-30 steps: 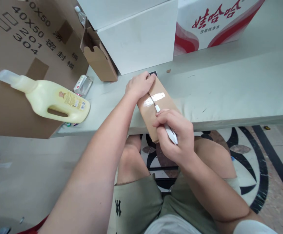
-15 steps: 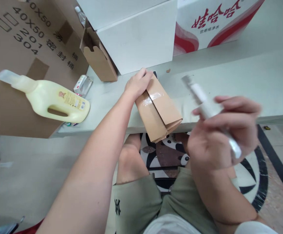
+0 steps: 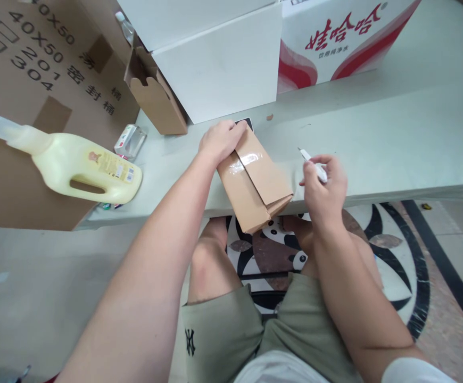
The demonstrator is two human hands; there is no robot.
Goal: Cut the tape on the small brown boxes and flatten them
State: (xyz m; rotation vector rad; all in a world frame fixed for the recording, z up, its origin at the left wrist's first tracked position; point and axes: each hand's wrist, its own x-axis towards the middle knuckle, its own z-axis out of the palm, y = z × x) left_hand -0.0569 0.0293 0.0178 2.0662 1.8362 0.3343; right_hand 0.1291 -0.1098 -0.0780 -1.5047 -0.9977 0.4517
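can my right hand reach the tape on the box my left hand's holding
Likely yes: the right hand, holding a white cutter, is near the box, and the left hand leaves most clear tape uncovered.

A pale table (image 3: 411, 143) runs across — below it the floor (image 3: 451, 330) is light and plain at left, patterned black, white and brown rightward.

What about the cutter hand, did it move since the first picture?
Yes: judged against the white box, the right hand moved right, from over the taped cardboard box to beside it.
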